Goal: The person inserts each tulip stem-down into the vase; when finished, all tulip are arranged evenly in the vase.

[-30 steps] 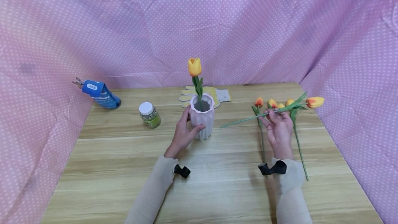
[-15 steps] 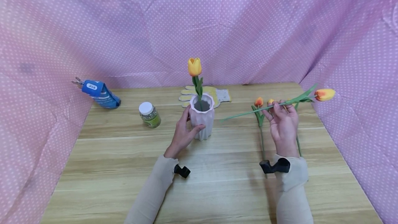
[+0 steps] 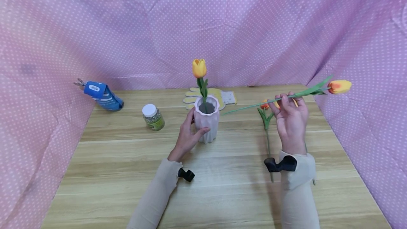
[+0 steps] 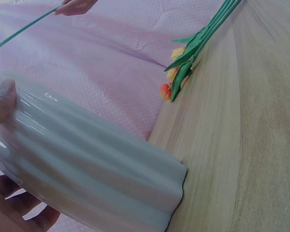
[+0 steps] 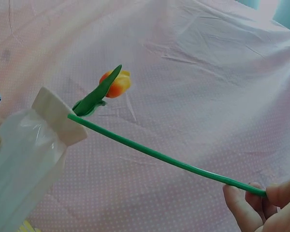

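Note:
A white fluted vase (image 3: 208,126) stands upright on the wooden table, with one yellow tulip (image 3: 199,68) rising out of its mouth. My left hand (image 3: 187,137) grips the vase from its left side, thumb across the front and fingers round the back. Above the table on the right, my right hand (image 3: 292,123) pinches the green stem of an orange-yellow tulip (image 3: 339,87). Its bloom points right and its bare stem end points left toward the vase rim. In the right wrist view the held stem (image 5: 154,153) overlaps the rim of the vase (image 5: 26,169).
Several more tulips (image 4: 183,67) lie on the table (image 3: 235,193) under and beside my right hand. A white-capped jar (image 3: 154,117) stands left of the vase. Behind the vase lies a yellow and white work glove (image 3: 228,97). A clipped blue bag (image 3: 106,98) sits at the back left.
My right hand has lifted the held tulip up and away from the others, its bloom shifting right and upward. The left hand and the vase have stayed in place.

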Available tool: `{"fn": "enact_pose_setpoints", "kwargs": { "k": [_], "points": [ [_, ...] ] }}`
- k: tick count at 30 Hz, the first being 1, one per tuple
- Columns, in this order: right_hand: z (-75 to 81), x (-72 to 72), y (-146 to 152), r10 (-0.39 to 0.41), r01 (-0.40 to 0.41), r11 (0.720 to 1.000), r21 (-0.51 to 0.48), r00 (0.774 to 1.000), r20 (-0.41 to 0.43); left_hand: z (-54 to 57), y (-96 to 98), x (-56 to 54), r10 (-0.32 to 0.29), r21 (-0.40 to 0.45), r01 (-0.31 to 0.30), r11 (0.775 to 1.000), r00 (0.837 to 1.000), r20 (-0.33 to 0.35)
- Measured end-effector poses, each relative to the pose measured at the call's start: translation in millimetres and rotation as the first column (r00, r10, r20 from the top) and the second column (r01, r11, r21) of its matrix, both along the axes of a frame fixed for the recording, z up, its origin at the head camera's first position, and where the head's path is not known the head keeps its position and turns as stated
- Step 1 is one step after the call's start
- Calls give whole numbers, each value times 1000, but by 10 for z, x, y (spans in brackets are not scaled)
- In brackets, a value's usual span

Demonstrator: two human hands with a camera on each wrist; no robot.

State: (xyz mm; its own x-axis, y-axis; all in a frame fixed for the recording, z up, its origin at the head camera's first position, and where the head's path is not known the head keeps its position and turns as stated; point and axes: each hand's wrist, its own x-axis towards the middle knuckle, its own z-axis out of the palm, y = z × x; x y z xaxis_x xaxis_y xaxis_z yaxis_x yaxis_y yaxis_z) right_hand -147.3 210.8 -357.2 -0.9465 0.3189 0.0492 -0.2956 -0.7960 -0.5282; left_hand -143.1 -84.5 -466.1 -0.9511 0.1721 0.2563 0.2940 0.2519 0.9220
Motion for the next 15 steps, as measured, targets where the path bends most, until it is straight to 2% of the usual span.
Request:
{"fn": "enact_pose_setpoints", "kwargs": {
  "k": [7,10,15],
  "points": [
    [102,-63,-122,-31,31,999,41,999,-13,-27,-5,-10,1,1,-1,1000,1000,-10],
    [122,-92,-178,-37,38,999,30,999,-17,-29,-7,-9,-2,3,2,1000,1000,-8],
    [144,-125,-274,-39,40,997,67,999,-23,-24,-5,-9,1,-2,-1,1000,1000,3]
  ]
}}
